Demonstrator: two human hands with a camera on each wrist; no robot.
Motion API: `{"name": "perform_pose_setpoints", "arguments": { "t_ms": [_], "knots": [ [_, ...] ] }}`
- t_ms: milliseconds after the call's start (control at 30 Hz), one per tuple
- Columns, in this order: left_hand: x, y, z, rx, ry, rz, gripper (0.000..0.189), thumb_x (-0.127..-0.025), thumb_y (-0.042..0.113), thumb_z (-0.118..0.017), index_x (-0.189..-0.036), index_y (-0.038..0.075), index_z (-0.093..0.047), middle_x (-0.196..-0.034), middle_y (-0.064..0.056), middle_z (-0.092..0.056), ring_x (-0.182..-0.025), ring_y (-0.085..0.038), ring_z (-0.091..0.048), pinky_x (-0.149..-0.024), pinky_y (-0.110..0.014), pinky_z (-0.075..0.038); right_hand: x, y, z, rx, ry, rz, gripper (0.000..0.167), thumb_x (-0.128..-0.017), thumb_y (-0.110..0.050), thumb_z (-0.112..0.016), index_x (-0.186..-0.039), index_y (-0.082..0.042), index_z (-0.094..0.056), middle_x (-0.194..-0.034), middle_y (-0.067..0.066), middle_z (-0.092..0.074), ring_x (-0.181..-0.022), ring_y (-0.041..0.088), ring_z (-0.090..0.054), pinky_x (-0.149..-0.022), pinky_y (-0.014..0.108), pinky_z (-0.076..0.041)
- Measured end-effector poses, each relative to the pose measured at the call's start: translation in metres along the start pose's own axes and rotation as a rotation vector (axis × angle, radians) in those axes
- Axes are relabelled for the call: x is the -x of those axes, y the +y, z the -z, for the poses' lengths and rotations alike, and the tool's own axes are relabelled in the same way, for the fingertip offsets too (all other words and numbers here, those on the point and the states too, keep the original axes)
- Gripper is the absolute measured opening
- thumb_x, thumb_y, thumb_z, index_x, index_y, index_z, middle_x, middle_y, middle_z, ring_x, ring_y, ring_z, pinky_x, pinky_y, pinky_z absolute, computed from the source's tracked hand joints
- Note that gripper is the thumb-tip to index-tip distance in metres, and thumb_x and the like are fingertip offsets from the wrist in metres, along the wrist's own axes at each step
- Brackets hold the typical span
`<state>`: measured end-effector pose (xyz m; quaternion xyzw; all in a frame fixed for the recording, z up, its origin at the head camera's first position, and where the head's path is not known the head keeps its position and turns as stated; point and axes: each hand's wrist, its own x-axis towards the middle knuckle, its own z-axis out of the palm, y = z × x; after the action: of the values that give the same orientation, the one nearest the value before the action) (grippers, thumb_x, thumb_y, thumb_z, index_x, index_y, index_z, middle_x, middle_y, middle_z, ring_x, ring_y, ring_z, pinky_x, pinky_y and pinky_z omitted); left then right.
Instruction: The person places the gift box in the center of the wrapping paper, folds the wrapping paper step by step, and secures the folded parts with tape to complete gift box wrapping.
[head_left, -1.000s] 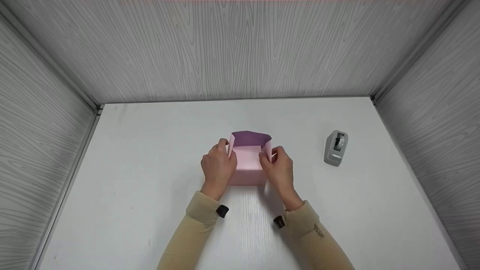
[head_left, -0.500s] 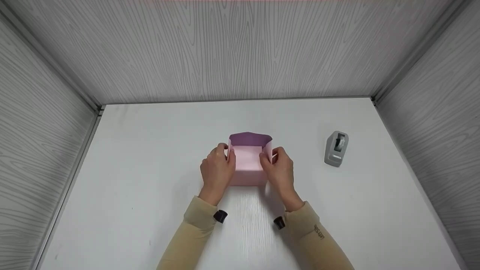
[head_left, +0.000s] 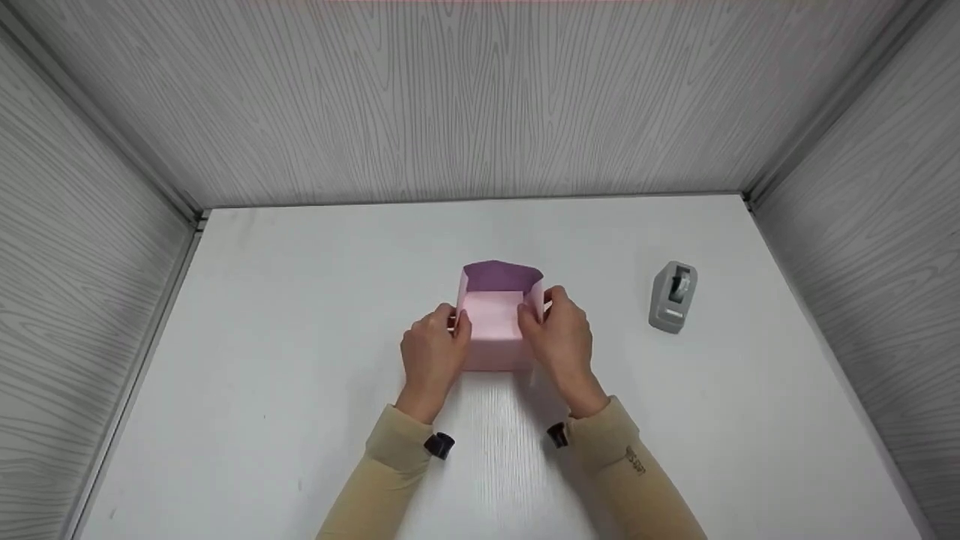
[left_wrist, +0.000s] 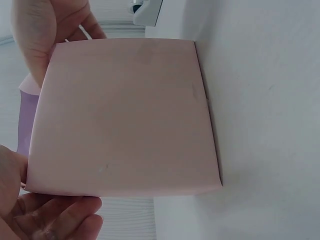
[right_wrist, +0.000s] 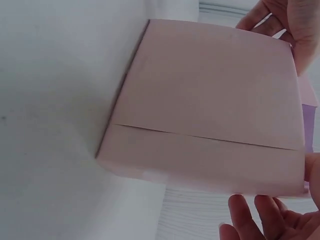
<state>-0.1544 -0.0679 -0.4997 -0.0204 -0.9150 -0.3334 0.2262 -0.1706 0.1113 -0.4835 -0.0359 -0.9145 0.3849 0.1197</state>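
A pink paper box [head_left: 493, 354] stands on the table in the middle of the head view, its purple-lined back flap raised. On its left side, my left hand [head_left: 433, 352] pinches the wall, thumb inside and fingers outside. My right hand [head_left: 561, 337] pinches the opposite wall the same way. In the left wrist view the near face of the box [left_wrist: 125, 120] is smooth and plain. A long horizontal seam crosses that box face [right_wrist: 205, 90] in the right wrist view. Most of the interior floor is hidden by the front wall and thumbs.
A grey tape dispenser [head_left: 673, 298] stands on the white table [head_left: 300, 300] to the right of the box. Grey wood-grain panels [head_left: 465, 105] enclose the table at the back and both sides.
My left hand has slid down the left wall toward the front of the box. The right hand has shifted slightly up and right, still pinching its wall. The box stays in place.
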Motion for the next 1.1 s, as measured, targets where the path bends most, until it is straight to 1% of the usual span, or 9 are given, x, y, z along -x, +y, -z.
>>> {"name": "perform_pose_setpoints", "arguments": {
  "t_ms": [133, 267, 400, 567, 667, 767, 867, 967, 1100],
  "knots": [
    [0.000, 0.000, 0.000, 0.007, -0.013, 0.003, 0.018, -0.092, 0.018, -0.064, -0.085, 0.003, -0.072, -0.078, -0.008, -0.072, -0.064, -0.021, -0.067, -0.056, -0.038, -0.054, -0.003, -0.004, -0.002, 0.082, 0.019, 0.016, 0.029, -0.088, -0.032, -0.068, -0.097, -0.005, -0.060, -0.073, 0.004, -0.059, -0.060, 0.020, -0.055, -0.050, 0.038, -0.044],
    [0.000, 0.000, 0.001, 0.000, -0.028, 0.005, 0.019, -0.092, 0.018, -0.064, -0.087, 0.002, -0.072, -0.079, -0.008, -0.072, -0.064, -0.020, -0.067, -0.056, -0.037, -0.054, -0.003, -0.003, -0.006, 0.126, 0.082, 0.051, 0.024, -0.090, -0.028, -0.066, -0.087, -0.005, -0.058, -0.068, 0.006, -0.057, -0.056, 0.021, -0.052, -0.047, 0.040, -0.043],
    [0.000, 0.000, 0.001, -0.002, -0.022, -0.003, 0.018, -0.092, 0.017, -0.065, -0.086, 0.002, -0.072, -0.078, -0.009, -0.072, -0.063, -0.020, -0.068, -0.055, -0.036, -0.054, -0.004, -0.001, -0.009, 0.126, 0.132, 0.085, 0.022, -0.089, -0.019, -0.063, -0.075, -0.007, -0.052, -0.062, 0.005, -0.053, -0.053, 0.019, -0.049, -0.045, 0.039, -0.041],
    [-0.001, 0.000, 0.001, -0.006, -0.016, -0.019, 0.018, -0.092, 0.016, -0.065, -0.084, 0.002, -0.072, -0.076, -0.009, -0.072, -0.062, -0.020, -0.067, -0.054, -0.036, -0.054, -0.004, 0.001, -0.010, 0.128, 0.135, 0.088, 0.026, -0.088, -0.016, -0.064, -0.069, -0.009, -0.048, -0.059, 0.003, -0.048, -0.051, 0.018, -0.047, -0.045, 0.036, -0.039],
    [-0.001, 0.000, 0.001, -0.006, -0.021, -0.015, 0.019, -0.092, 0.017, -0.064, -0.084, 0.001, -0.071, -0.076, -0.009, -0.072, -0.062, -0.020, -0.067, -0.054, -0.035, -0.054, -0.004, 0.001, -0.009, 0.123, 0.128, 0.081, 0.025, -0.089, -0.017, -0.064, -0.071, -0.009, -0.049, -0.060, 0.002, -0.049, -0.052, 0.018, -0.048, -0.046, 0.036, -0.039],
    [-0.001, 0.001, 0.001, -0.006, -0.022, -0.012, 0.018, -0.092, 0.016, -0.064, -0.084, 0.001, -0.071, -0.076, -0.009, -0.071, -0.062, -0.020, -0.067, -0.054, -0.035, -0.054, -0.001, 0.002, -0.005, 0.100, 0.106, 0.081, 0.021, -0.090, -0.020, -0.063, -0.076, -0.008, -0.053, -0.064, 0.003, -0.051, -0.056, 0.019, -0.050, -0.048, 0.036, -0.041],
    [-0.002, 0.001, 0.002, -0.004, -0.019, -0.013, 0.018, -0.092, 0.016, -0.064, -0.084, 0.001, -0.071, -0.076, -0.009, -0.071, -0.061, -0.020, -0.067, -0.054, -0.035, -0.054, 0.006, 0.003, 0.001, 0.075, 0.063, 0.077, 0.018, -0.090, -0.023, -0.063, -0.084, -0.007, -0.058, -0.069, 0.004, -0.054, -0.060, 0.019, -0.051, -0.051, 0.036, -0.042],
    [-0.001, 0.000, 0.002, -0.003, -0.019, -0.013, 0.019, -0.092, 0.016, -0.064, -0.084, 0.001, -0.071, -0.076, -0.009, -0.071, -0.061, -0.020, -0.067, -0.054, -0.035, -0.054, 0.014, 0.004, 0.009, 0.065, 0.023, 0.062, 0.019, -0.088, -0.025, -0.065, -0.092, -0.007, -0.061, -0.073, 0.003, -0.058, -0.062, 0.018, -0.052, -0.054, 0.035, -0.042],
    [-0.001, 0.000, 0.002, 0.002, -0.016, -0.014, 0.018, -0.092, 0.016, -0.064, -0.083, 0.001, -0.071, -0.075, -0.009, -0.071, -0.060, -0.019, -0.066, -0.053, -0.035, -0.053, 0.023, 0.005, 0.017, 0.068, 0.001, 0.057, 0.018, -0.087, -0.024, -0.067, -0.094, -0.008, -0.062, -0.071, 0.000, -0.060, -0.060, 0.016, -0.052, -0.054, 0.035, -0.042]
  ]
}}
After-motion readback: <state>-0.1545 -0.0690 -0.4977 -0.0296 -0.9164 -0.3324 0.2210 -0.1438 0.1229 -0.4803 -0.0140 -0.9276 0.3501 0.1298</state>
